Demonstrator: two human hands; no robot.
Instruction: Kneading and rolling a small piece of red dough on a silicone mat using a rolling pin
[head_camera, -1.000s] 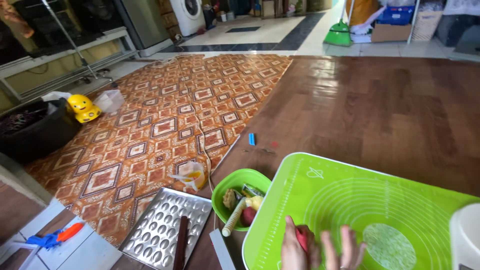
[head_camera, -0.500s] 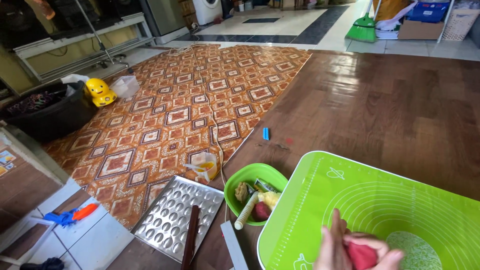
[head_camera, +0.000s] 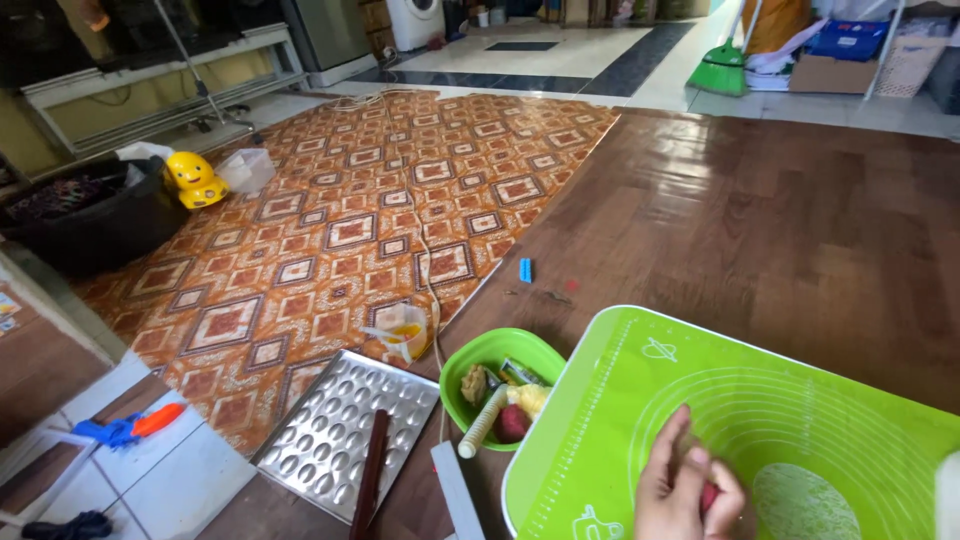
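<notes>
while the camera looks down across the floor, the only hand in view (head_camera: 688, 492) sits at the bottom edge on a lime green silicone baking mat (head_camera: 640, 400), fingers curled in and pinched around a small red lump (head_camera: 708, 495) that just peeks out between them. can't tell if it's the left or right hand, since the wrist is cut off by the frame. just beside it on the mat is a flattened green dough disc (head_camera: 805, 505)

the mat lies on dark brown wood-look flooring (head_camera: 800, 220). touching its left edge is a green bowl (head_camera: 478, 356) with bits of coloured dough and a pale stick in it. left of that is a metal tray with rows of round dimples (head_camera: 330, 425), with a dark brown stick (head_camera: 368, 478) lying across it. a small clear cup with yellow in it (head_camera: 403, 328) sits just above the tray

the room is big and open: an orange diamond-pattern floor mat (head_camera: 350, 200) covers the left half, with a yellow toy (head_camera: 192, 178) and a black tub (head_camera: 90, 215) at its far left. a green broom (head_camera: 722, 65) leans at the far tiled end
</notes>
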